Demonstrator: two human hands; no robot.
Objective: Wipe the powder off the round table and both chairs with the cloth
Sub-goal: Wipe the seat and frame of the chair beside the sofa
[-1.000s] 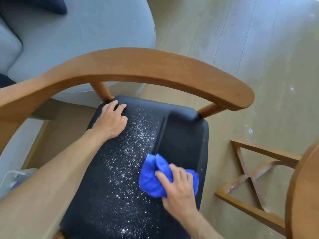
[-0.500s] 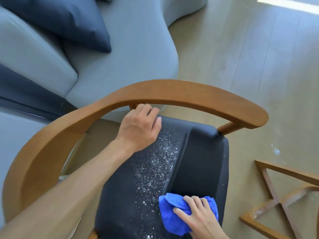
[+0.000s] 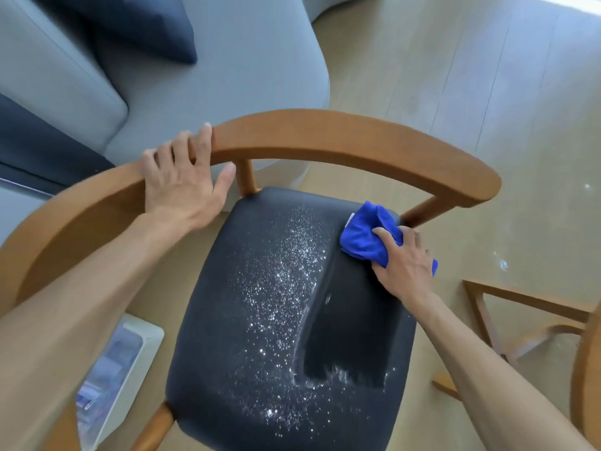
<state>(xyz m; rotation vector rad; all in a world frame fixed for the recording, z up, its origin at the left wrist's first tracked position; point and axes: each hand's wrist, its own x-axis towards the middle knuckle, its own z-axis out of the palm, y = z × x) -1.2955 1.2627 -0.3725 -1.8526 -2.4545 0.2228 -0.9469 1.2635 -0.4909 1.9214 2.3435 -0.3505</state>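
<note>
Left hand (image 3: 182,187) moved onto backrest (image 3: 325,135); cloth (image 3: 367,237) at seat's far corner.

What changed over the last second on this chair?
The left hand left the seat and now rests on the wooden backrest. The right hand pushed the blue cloth from the seat's front to its back edge. Powder still covers the middle; the wiped strip stays clean.
</note>
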